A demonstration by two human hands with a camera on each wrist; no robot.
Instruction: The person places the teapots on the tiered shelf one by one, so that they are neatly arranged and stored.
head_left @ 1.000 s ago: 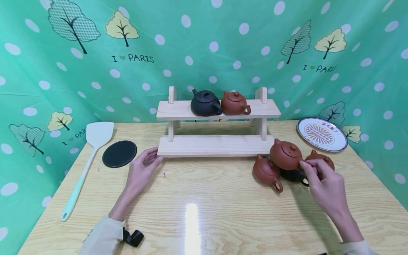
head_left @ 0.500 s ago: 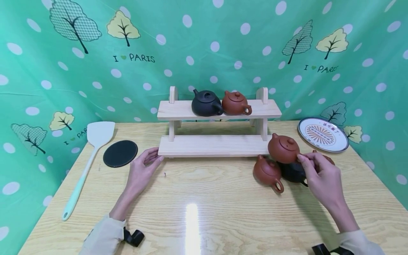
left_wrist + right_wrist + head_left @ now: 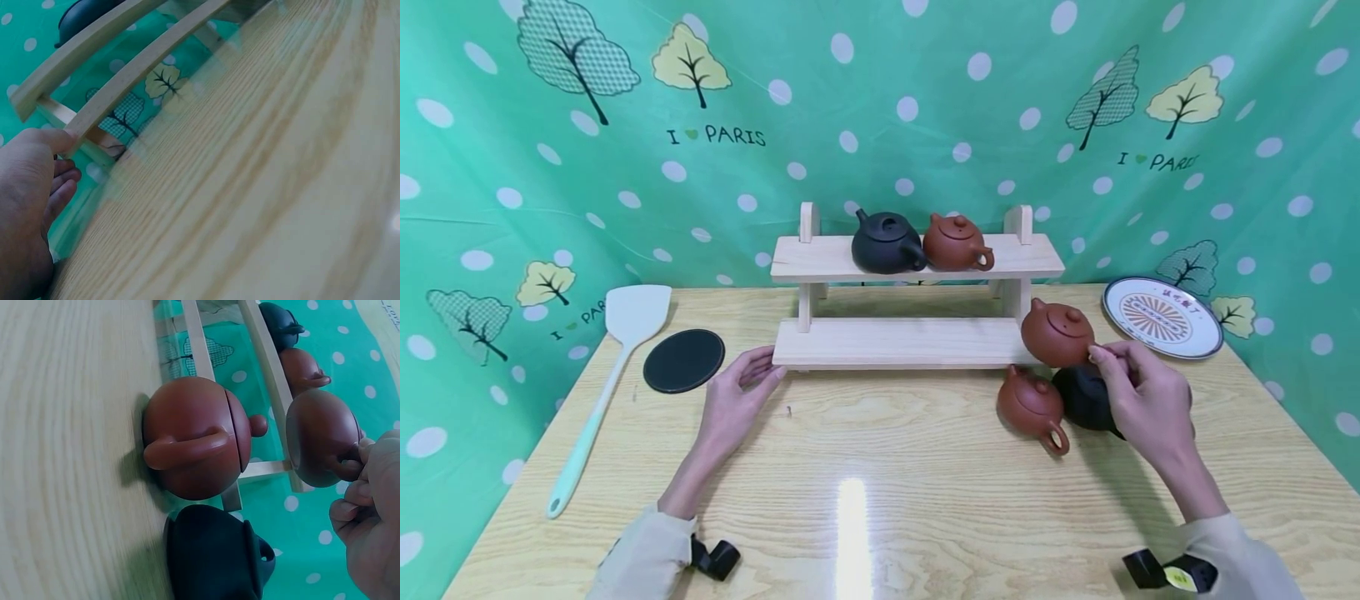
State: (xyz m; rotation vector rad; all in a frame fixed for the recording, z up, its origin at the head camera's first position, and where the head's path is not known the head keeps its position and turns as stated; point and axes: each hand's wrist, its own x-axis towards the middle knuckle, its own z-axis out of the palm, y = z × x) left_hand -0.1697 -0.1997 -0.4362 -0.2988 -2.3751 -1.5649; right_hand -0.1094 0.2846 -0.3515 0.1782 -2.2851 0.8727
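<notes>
My right hand (image 3: 1150, 400) pinches the handle of a reddish-brown teapot (image 3: 1057, 333) and holds it in the air by the right end of a two-tier wooden rack (image 3: 910, 342). The right wrist view shows this lifted teapot (image 3: 322, 434) beside the rack's upper board. My left hand (image 3: 735, 400) grips the left end of the lower board, thumb at its front edge (image 3: 53, 140). On the upper board stand a black teapot (image 3: 886, 243) and a brown teapot (image 3: 955, 243), side by side. Below my right hand, another brown teapot (image 3: 1028, 404) and a black teapot (image 3: 1082, 400) sit on the table.
A patterned plate (image 3: 1163, 318) lies at the back right. On the left are a white spatula with a pale green handle (image 3: 587, 433) and a round black coaster (image 3: 683, 361). A green dotted cloth (image 3: 880, 108) hangs behind the table (image 3: 962, 500).
My right hand has moved the brown teapot up and left, nearer the rack's right end. The brown teapot behind that hand is now hidden. My left hand stays at the rack.
</notes>
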